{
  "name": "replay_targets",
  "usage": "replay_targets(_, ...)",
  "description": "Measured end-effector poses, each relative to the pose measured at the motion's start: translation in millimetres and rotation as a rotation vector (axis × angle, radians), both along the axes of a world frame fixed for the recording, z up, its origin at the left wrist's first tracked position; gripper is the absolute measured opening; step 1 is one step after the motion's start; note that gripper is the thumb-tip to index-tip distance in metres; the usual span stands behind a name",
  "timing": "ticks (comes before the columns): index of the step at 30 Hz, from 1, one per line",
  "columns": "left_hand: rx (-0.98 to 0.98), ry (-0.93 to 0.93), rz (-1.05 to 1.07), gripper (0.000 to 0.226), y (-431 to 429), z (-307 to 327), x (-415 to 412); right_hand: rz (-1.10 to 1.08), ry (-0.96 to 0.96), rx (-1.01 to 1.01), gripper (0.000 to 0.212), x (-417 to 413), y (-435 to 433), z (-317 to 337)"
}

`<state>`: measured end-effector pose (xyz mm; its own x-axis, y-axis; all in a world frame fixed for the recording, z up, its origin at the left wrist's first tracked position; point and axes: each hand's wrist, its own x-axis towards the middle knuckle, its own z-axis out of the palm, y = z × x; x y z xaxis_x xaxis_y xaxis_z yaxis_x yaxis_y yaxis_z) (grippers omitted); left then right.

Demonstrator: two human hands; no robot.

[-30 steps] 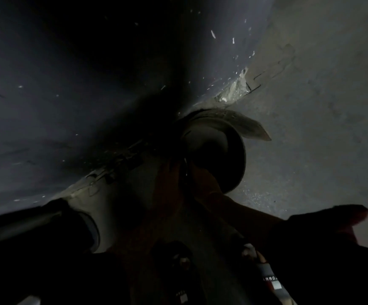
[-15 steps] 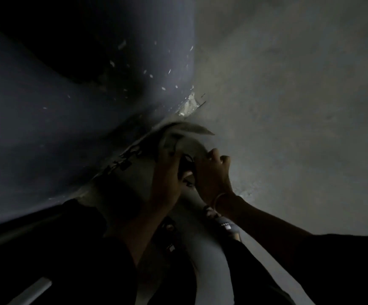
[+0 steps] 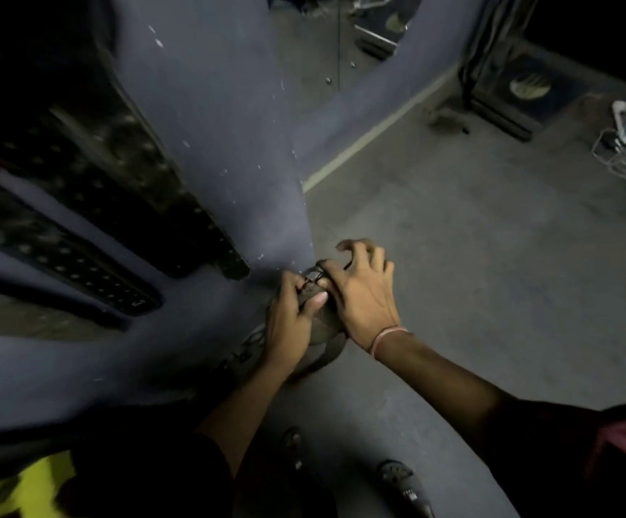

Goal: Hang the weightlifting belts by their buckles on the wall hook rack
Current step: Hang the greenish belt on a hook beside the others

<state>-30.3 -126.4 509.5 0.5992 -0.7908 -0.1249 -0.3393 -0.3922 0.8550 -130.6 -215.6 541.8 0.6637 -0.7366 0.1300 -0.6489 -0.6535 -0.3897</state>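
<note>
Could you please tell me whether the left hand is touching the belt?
Touching: the head view shows the left hand gripping the belt, thumb pressed on it.

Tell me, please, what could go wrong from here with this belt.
1. The light is dim, and both the left hand and the right hand crowd the small buckle, so a grip could slip.
2. The belt sags under the hands; lifted carelessly, it might swing into the two hung belts.
</note>
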Motion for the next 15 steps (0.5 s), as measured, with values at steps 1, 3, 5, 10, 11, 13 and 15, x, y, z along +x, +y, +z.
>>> replay_targets(1,-0.031,0.013,0.045,0.021,-0.3,21.4,-6.1,-0.002,-0.059,-0.003,0.026,-3.5,-1.1,20.4)
replay_targets(3,-0.094,0.023,0.11,0.02,-0.5,66.0,-15.7,-0.055,-0.147,-0.004,0.038,-6.9,-2.5,59.2)
replay_targets(5,-0.185,0.027,0.16,0.02,-0.3,114.2,-22.8,-0.175,-0.21,-0.004,0.055,-6.3,-1.5,98.8)
replay_targets(10,-0.403,0.07,0.497,0.014,18.3,220.5,-27.5,-0.324,-0.614,0.279,0.066,-3.6,20.4,190.3)
replay_targets(11,-0.437,0.122,0.542,0.016,24.6,239.7,-27.3,-0.248,-0.696,0.449,0.055,-2.8,27.1,206.2)
replay_targets(13,-0.526,0.21,0.579,0.017,38.2,274.6,-28.6,-0.074,-0.827,0.828,0.045,-0.6,40.9,242.7)
replay_targets(15,-0.594,0.247,0.623,0.015,50.4,309.8,-33.7,0.002,-0.857,0.925,0.037,3.6,50.9,277.1)
